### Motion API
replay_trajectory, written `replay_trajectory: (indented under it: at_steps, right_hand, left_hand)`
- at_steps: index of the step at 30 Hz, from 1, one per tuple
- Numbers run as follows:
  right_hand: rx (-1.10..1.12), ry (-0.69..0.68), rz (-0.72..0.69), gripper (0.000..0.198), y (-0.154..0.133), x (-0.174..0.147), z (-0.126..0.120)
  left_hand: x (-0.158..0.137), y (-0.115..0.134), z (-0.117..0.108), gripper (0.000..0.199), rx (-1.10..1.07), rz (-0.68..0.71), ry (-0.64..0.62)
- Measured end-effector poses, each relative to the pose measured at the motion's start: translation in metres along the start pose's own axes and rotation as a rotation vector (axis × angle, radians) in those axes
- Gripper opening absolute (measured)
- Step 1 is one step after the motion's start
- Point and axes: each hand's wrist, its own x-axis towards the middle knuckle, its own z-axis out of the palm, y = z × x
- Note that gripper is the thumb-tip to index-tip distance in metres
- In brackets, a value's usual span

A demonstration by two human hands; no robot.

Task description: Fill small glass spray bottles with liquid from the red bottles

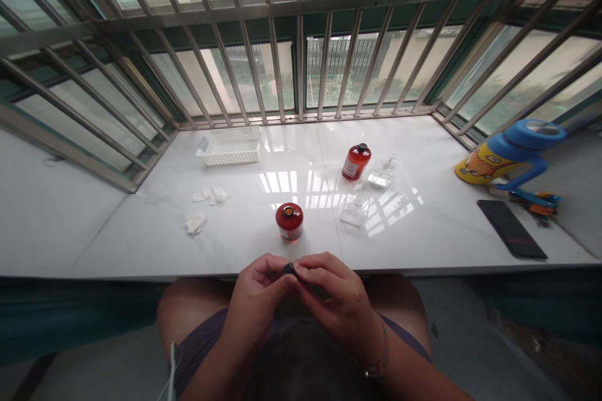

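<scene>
My left hand [261, 291] and my right hand [331, 293] meet just in front of the table's near edge, above my lap. Between their fingertips they pinch a small black cap [290, 271], partly hidden by the fingers. Just beyond the hands, an uncapped red bottle [290, 222] stands upright, its round neck opening facing up. Farther back to the right is a second red bottle [356, 161] with a black cap and a pale label. Beside it are a clear glass bottle [382, 172] and a second clear bottle [354, 210] nearer to me.
A white perforated basket [230, 147] sits at the back left, with crumpled white tissues [196, 223] nearer on the white tabletop [141, 232]. At right are a blue-and-yellow flask [510, 153], a black phone [512, 229] and keys [536, 202]. Metal window bars [301, 69] border the back.
</scene>
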Motion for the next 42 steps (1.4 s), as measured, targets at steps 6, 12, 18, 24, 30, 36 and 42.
replay_trajectory:
  at_steps: [6, 12, 18, 24, 30, 36, 42]
  right_hand:
    - [0.032, 0.007, 0.015, 0.031, 0.002, 0.001, 0.0]
    - [0.015, 0.002, 0.011, 0.041, 0.011, 0.003, -0.006]
    - [0.053, 0.004, -0.022, 0.045, 0.013, 0.002, -0.007]
    - [0.055, 0.008, -0.023, 0.047, 0.01, 0.0, -0.005]
    - [0.017, 0.031, -0.032, 0.047, 0.015, 0.005, -0.006]
    - [0.028, 0.079, -0.063, 0.047, 0.021, 0.02, -0.007]
    - [-0.176, 0.209, -0.015, 0.032, 0.047, 0.048, -0.003]
  left_hand:
    - [0.002, 0.001, -0.001, 0.033, 0.035, 0.025, -0.009]
    - [0.005, 0.015, 0.0, 0.031, 0.181, -0.026, -0.069]
    - [0.003, 0.022, 0.008, 0.032, 0.176, -0.039, -0.09]
    - [0.002, 0.022, 0.01, 0.033, 0.169, -0.044, -0.082]
    - [0.008, 0.021, 0.01, 0.033, 0.206, -0.022, -0.08]
    - [0.021, 0.022, 0.007, 0.038, 0.339, 0.049, -0.141]
    - [0.041, 0.021, -0.005, 0.035, 0.719, 0.391, 0.156]
